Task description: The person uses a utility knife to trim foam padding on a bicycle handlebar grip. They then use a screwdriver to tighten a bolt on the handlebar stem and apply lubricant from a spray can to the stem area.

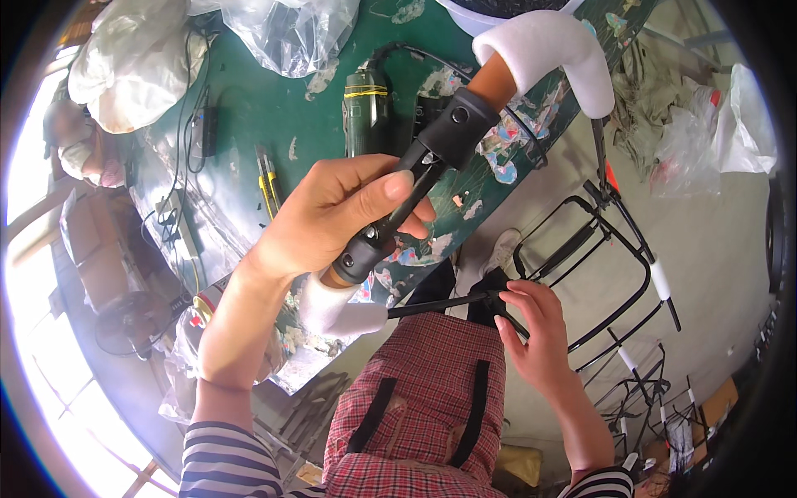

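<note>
My left hand (353, 207) is wrapped round the black plastic middle of a handlebar (427, 158), which slants up to the right over the table edge. Brown grip sections show beside its black joints, and white foam sleeves (540, 50) cover its bent ends. From the handlebar, thin black tubes run down to a black tubular frame (639, 286), which looks like a stroller frame. My right hand (535, 332) is closed on a black joint (496, 304) of this frame, beside the lower tube; its fingertips partly cover the joint.
A green table (274, 75) with peeling scraps holds a corded power tool (365, 108), a yellow cutter knife (268, 187), a power strip (199, 133) and plastic bags (137, 62). More black frames (656, 390) stand on the floor at lower right. A fan (129, 324) is at left.
</note>
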`<state>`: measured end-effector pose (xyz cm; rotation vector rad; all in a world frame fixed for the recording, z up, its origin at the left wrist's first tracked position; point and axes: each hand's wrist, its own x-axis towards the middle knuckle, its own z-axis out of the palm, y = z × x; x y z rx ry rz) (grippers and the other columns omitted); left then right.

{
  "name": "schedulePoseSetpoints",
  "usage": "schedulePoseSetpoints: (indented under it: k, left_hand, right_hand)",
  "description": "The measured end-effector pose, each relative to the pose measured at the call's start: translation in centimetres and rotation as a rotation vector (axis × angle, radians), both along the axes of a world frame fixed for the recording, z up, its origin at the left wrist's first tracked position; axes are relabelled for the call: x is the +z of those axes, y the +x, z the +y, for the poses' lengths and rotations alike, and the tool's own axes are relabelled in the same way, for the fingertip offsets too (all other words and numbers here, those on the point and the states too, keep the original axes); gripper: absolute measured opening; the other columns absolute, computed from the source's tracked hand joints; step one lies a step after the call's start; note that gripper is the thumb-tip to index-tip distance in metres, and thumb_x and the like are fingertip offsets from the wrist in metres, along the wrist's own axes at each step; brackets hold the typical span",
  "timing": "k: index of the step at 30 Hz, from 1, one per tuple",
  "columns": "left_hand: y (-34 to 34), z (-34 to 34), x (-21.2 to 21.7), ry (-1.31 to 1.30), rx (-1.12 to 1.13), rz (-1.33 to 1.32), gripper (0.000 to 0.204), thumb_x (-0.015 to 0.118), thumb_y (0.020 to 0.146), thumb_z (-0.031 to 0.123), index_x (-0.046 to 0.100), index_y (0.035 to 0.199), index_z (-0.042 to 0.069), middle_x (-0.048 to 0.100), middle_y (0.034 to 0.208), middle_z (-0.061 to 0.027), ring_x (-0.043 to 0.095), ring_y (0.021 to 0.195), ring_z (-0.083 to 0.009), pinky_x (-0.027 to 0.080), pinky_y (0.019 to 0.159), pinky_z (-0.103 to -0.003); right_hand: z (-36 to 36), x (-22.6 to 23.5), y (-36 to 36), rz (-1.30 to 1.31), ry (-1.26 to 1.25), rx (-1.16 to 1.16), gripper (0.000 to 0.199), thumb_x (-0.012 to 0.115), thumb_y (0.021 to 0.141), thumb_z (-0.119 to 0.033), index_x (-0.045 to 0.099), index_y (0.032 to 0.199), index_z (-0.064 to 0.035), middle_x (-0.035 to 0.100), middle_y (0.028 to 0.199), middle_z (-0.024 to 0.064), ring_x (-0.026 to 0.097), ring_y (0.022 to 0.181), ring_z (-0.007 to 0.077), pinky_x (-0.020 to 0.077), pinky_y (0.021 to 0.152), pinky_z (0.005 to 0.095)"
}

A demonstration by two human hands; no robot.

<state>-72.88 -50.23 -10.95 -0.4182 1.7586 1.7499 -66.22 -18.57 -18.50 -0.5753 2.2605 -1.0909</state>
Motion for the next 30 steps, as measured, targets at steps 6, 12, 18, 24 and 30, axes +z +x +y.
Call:
schedulePoseSetpoints:
  k: [6, 12, 18, 24, 30]
  left_hand:
    - [0.0, 0.1, -0.4, -0.020, -0.057, 0.066, 0.057, 0.040, 0.105, 0.041, 0.053, 0.116, -0.012, 0.069, 0.100, -0.0196, 0.071, 0.087, -0.0257, 0.055, 0.082, -0.034]
    - [-0.6, -0.7, -1.2, 0.099, -0.119, 0.079, 0.063, 0.041, 0.103, 0.047, 0.053, 0.118, -0.013, 0.069, 0.099, -0.0212, 0.071, 0.087, -0.0275, 0.056, 0.081, -0.035]
    - [-1.8, -2.6, -1.1, 0.012, -0.225, -0.014, 0.066, 0.062, 0.094, 0.049, 0.057, 0.124, -0.010, 0.071, 0.101, -0.0155, 0.069, 0.091, -0.0181, 0.055, 0.082, -0.030]
    - [-2.5, -2.9, -0.7, -0.048, -0.199, -0.101, 0.064, 0.075, 0.086, 0.042, 0.061, 0.119, -0.011, 0.071, 0.099, -0.0119, 0.066, 0.085, -0.0118, 0.053, 0.077, -0.023]
    - [-2.1, -3.0, -1.5, 0.019, -0.160, -0.050, 0.064, 0.075, 0.086, 0.042, 0.062, 0.115, -0.013, 0.072, 0.096, -0.0135, 0.067, 0.083, -0.0124, 0.053, 0.075, -0.023]
  right_hand:
    - [0.2, -0.6, 0.1, -0.004, -0.003, -0.004, 0.035, 0.072, 0.084, -0.012, 0.059, 0.117, -0.0062, 0.059, 0.119, 0.0088, 0.058, 0.108, 0.0273, 0.0369, 0.104, 0.0518]
    - [0.0, -0.6, 0.0, -0.022, -0.009, -0.011, 0.034, 0.071, 0.084, -0.011, 0.059, 0.116, -0.0060, 0.059, 0.119, 0.0092, 0.057, 0.110, 0.0286, 0.0374, 0.104, 0.0518]
    - [0.6, -1.0, 0.1, -0.025, -0.020, -0.042, 0.033, 0.072, 0.083, -0.009, 0.060, 0.114, -0.0050, 0.060, 0.117, 0.0109, 0.057, 0.108, 0.0305, 0.0384, 0.103, 0.0491]
    - [1.5, -1.2, 0.2, -0.046, -0.006, -0.077, 0.032, 0.071, 0.083, -0.007, 0.061, 0.112, -0.0039, 0.061, 0.117, 0.0118, 0.057, 0.106, 0.0318, 0.0394, 0.101, 0.0466]
    - [1.5, -1.5, 0.2, -0.056, -0.005, -0.082, 0.031, 0.070, 0.083, -0.008, 0.061, 0.113, -0.0036, 0.061, 0.117, 0.0126, 0.057, 0.106, 0.0332, 0.0410, 0.100, 0.0455]
